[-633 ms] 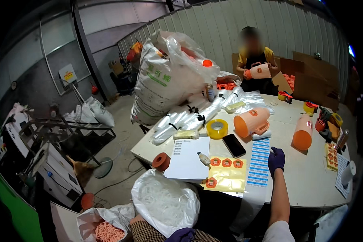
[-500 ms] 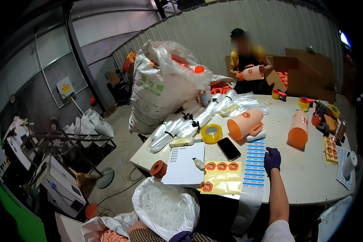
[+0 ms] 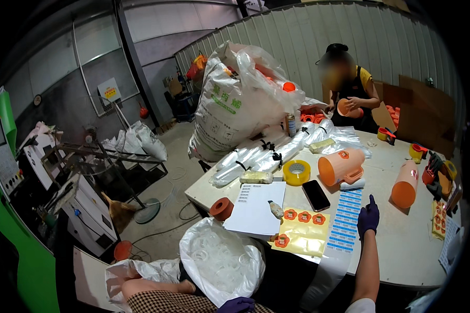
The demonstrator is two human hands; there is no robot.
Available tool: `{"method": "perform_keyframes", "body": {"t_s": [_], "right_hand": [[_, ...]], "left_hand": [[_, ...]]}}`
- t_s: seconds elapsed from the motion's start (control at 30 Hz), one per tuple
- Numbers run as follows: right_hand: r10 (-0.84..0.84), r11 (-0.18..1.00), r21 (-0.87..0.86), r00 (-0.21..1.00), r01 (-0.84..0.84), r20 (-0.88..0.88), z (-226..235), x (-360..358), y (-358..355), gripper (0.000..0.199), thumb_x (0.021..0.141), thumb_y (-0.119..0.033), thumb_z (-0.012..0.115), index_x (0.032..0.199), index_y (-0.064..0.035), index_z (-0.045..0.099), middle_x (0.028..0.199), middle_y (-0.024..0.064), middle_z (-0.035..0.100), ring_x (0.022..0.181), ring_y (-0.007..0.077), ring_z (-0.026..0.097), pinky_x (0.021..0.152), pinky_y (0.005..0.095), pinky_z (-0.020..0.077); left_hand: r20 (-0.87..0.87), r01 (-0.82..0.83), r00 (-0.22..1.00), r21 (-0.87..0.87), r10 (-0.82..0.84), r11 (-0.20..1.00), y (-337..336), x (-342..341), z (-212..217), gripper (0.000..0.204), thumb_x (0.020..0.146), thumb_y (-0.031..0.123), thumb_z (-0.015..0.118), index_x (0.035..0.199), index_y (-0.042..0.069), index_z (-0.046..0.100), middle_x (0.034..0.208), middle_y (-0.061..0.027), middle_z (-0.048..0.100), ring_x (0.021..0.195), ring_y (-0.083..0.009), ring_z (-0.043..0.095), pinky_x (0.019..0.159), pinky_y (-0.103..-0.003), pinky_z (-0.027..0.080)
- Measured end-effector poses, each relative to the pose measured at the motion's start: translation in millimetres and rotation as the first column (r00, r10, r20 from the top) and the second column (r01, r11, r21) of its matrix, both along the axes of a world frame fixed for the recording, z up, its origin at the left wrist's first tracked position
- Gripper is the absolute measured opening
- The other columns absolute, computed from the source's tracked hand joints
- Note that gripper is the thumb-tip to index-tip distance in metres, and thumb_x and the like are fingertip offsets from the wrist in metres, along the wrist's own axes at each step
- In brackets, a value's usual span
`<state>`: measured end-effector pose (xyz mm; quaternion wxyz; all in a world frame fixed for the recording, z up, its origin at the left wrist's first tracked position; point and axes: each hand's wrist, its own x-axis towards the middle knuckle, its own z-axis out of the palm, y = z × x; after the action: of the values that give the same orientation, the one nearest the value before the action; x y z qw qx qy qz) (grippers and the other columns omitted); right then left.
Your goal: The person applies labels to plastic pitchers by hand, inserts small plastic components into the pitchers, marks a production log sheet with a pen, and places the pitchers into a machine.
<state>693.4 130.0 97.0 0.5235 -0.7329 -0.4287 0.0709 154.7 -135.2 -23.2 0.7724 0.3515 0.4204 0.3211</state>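
My right hand (image 3: pixel 368 216), in a purple glove, is over the table at the right edge of a long strip of blue-and-white labels (image 3: pixel 344 219). Its index finger points forward and nothing shows in its grip. Low at the lower edge is my left hand (image 3: pixel 236 305), also purple-gloved, at my lap beside a white bag of clear rings (image 3: pixel 214 255); its fingers are largely cut off. Beyond the strip's far end, an orange jug (image 3: pixel 342 167) lies on its side. A gold sheet with red flower stickers (image 3: pixel 304 232) lies left of the strip.
A phone (image 3: pixel 316 195), yellow tape roll (image 3: pixel 296 172), white paper sheets (image 3: pixel 256 208) and bundled plastic sleeves (image 3: pixel 266 156) lie on the table. Another orange jug (image 3: pixel 405 185) lies to the right. Behind the big white sack (image 3: pixel 230 104), a co-worker (image 3: pixel 357 94) holds a jug.
The view has swung left, so the scene sits further right. My right index finger has straightened. The co-worker has turned the jug, so its open end shows.
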Motion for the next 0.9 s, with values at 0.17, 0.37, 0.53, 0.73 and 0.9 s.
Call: {"method": "perform_keyframes", "body": {"t_s": [0.17,0.37,0.53,0.73,0.9], "right_hand": [[0.018,0.999,-0.043,1.0,-0.018,-0.004,-4,-12,7,0.061,0.084,-0.002,0.057,0.145,-0.008,0.051,0.09,0.0115,0.058,0.083,0.0229,0.057,0.082,0.0351,0.049],[0.035,0.999,-0.016,0.999,-0.035,0.003,-11,3,7,0.054,0.09,-0.003,0.055,0.144,-0.0045,0.05,0.09,0.009,0.058,0.081,0.0195,0.057,0.079,0.0318,0.0493],[0.004,1.0,-0.028,0.991,0.0,0.131,-12,2,9,0.046,0.087,-0.008,0.06,0.134,-0.0053,0.061,0.094,0.0146,0.063,0.086,0.0278,0.061,0.082,0.039,0.05],[-0.039,0.994,0.102,0.785,-0.031,0.618,-45,38,19,0.022,0.083,-0.014,0.066,0.101,-0.0043,0.074,0.09,0.0161,0.066,0.086,0.0343,0.063,0.079,0.0432,0.0501],[0.0,1.0,-0.024,0.852,0.014,0.524,-36,31,18,0.023,0.083,-0.008,0.063,0.104,-0.0023,0.072,0.093,0.0166,0.063,0.089,0.0336,0.062,0.081,0.0424,0.0497]], "left_hand": [[-0.076,0.098,0.993,0.123,-0.089,0.988,-10,-3,11,0.04,0.104,0.018,0.052,0.137,-0.006,0.05,0.125,-0.0161,0.064,0.111,-0.022,0.064,0.102,-0.033,0.049],[0.255,0.013,0.964,-0.317,0.071,0.948,9,-7,-38,0.042,0.105,0.023,0.051,0.137,-0.004,0.05,0.123,-0.0172,0.064,0.108,-0.024,0.065,0.097,-0.037,0.053],[0.188,0.011,0.981,-0.326,0.053,0.945,7,1,-37,0.04,0.105,0.024,0.051,0.134,-0.003,0.054,0.117,-0.0144,0.066,0.102,-0.0208,0.066,0.093,-0.035,0.055],[0.153,-0.027,0.987,-0.158,0.051,0.987,7,13,-43,0.039,0.105,0.026,0.051,0.132,-0.002,0.058,0.109,-0.0103,0.069,0.093,-0.0155,0.066,0.082,-0.026,0.055],[0.048,0.095,0.993,0.236,-0.11,0.967,20,21,-22,0.036,0.105,0.025,0.051,0.128,-0.001,0.059,0.102,-0.0055,0.067,0.086,-0.0121,0.063,0.075,-0.024,0.053]]}}
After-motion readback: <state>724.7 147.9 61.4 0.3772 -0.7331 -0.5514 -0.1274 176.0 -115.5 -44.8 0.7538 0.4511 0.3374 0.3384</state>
